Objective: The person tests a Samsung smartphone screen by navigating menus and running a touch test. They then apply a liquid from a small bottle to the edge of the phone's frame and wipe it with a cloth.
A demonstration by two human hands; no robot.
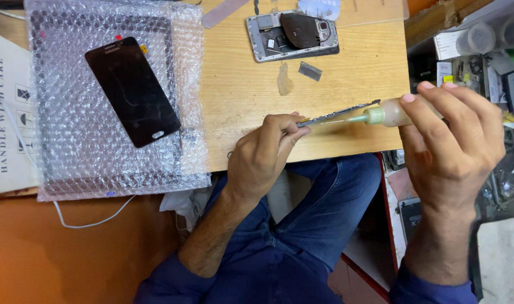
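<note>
Blue-sleeved forearms come up from the bottom edge, w/ blue-trousered legs under them. Places below are given relative to the wooden bench (347,126).

Left hand (262,157), at the bench's near edge, is closed in a pinch on a thin phone frame (341,114), held edge-on and tilted up toward the right, prob. so its narrow rim faces the nozzle. Right hand (451,132), just off the bench's right side, is wrapped around a small squeeze bottle (395,112) w/ a green tip; thumb and fingers close round the body as if ready to press. The tip touches or nearly touches the frame's rim; can't tell which.

On the bench's left part lies a bubble wrap sheet (71,146), spread flat as padding, w/ a black phone screen (132,90) lying on it face up, diagonal. Left of that, partly under the wrap, a cardboard box (6,118). A white cable (90,222) loops below the bench's near-left corner.

At the bench's far side, an opened phone body (293,35) lies back-up w/ its innards showing, well apart from the hands. Just nearer than it: a small grey strip (310,70) and a pale scrap (284,80). Off the bench's right edge, cluttered shelves (482,50) w/ parts and containers, too small to sort out.
</note>
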